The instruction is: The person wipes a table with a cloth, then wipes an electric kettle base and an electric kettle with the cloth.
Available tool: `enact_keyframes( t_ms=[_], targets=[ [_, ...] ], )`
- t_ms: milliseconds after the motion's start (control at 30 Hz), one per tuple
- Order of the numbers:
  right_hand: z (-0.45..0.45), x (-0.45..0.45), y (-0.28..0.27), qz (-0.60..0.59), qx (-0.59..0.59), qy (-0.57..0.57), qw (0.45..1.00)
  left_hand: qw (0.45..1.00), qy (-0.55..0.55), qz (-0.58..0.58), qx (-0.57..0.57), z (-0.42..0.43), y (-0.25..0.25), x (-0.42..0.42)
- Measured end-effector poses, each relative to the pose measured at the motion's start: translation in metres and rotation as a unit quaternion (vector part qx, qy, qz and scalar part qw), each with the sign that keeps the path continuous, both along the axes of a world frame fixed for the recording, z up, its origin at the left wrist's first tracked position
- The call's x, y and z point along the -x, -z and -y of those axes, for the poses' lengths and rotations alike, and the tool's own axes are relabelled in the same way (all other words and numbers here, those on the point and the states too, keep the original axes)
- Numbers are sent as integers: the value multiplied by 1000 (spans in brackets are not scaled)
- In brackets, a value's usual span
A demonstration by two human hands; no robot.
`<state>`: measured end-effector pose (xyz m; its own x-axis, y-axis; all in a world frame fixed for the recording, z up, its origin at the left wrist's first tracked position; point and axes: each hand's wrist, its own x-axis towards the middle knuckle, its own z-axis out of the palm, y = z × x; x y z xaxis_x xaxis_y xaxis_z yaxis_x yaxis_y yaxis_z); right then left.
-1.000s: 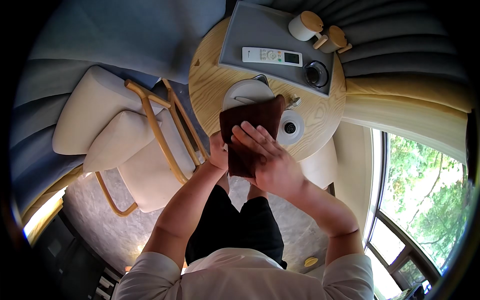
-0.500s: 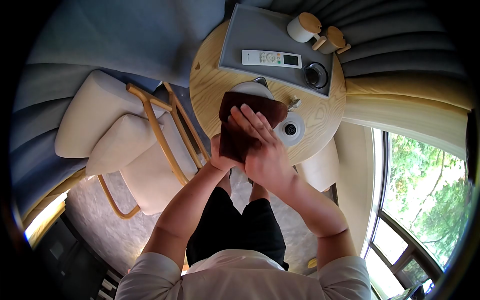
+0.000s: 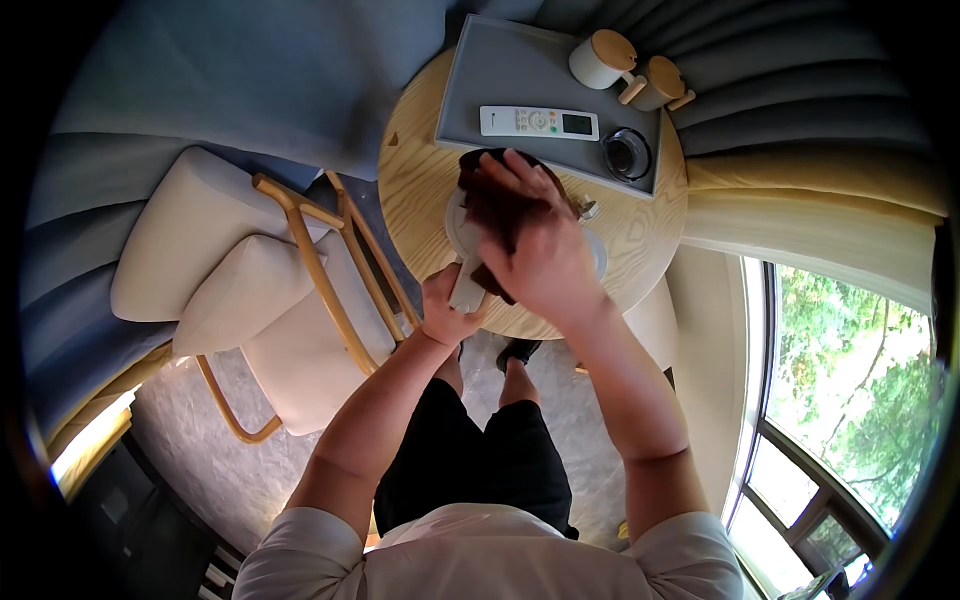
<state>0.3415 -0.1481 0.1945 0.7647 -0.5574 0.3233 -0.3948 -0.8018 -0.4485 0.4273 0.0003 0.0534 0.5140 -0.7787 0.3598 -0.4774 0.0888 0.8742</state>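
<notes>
My left hand [image 3: 447,305] is closed round the pale handle [image 3: 468,288] of a white, round-topped appliance [image 3: 458,228], which looks like a kettle, at the near edge of the wooden table. A dark brown cloth [image 3: 500,215] covers much of its top. Over the cloth lies my right hand [image 3: 545,245], slightly blurred, with its fingers stretched out and pressed on the fabric. Behind the right hand, a white round base [image 3: 598,254] is mostly hidden. A metal-pronged plug [image 3: 588,209] rests just right of the cloth.
On the wooden table [image 3: 415,190] stands a grey tray [image 3: 540,60] with a white remote [image 3: 538,122], a dark glass ashtray-like dish [image 3: 626,155] and two wooden-lidded mugs [image 3: 602,62]. A cushioned armchair [image 3: 305,340] is at the left, a window [image 3: 840,390] at the right.
The cloth and my right hand have moved forward over the white appliance, uncovering its handle in my left hand. The white base is now more hidden by my right hand.
</notes>
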Motion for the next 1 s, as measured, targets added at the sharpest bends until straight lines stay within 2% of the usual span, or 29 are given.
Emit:
enact_keyframes(
  t_ms=[133, 267, 300, 400, 533, 633, 733, 1000],
  targets=[
    [21, 5, -1, 72, -182, 17, 981, 1000, 12, 14, 3, 3, -5, 0],
    [35, 18, 9, 98, -260, 37, 960, 1000, -18, 11, 2, 4, -4, 2],
    [37, 26, 9, 60, -290, 49, 954, 1000, -23, 8, 5, 5, -5, 2],
    [34, 41, 5, 52, -326, 69, 941, 999, -35, 13, 4, 5, -5, 4],
    [25, 59, 17, 101, -288, 20, 952, 999, -26, 22, -1, 3, -2, 4],
    [20, 66, 19, 43, -164, 0, 985, 1000, -26, -2, 5, 3, 0, 4],
    [5, 59, 6, 28, -131, 43, 990, 1000, -22, -5, 0, 3, -1, 3],
    [-2, 59, 9, 16, -91, 38, 995, 998, -37, -40, -10, 5, 0, 6]
  ],
)
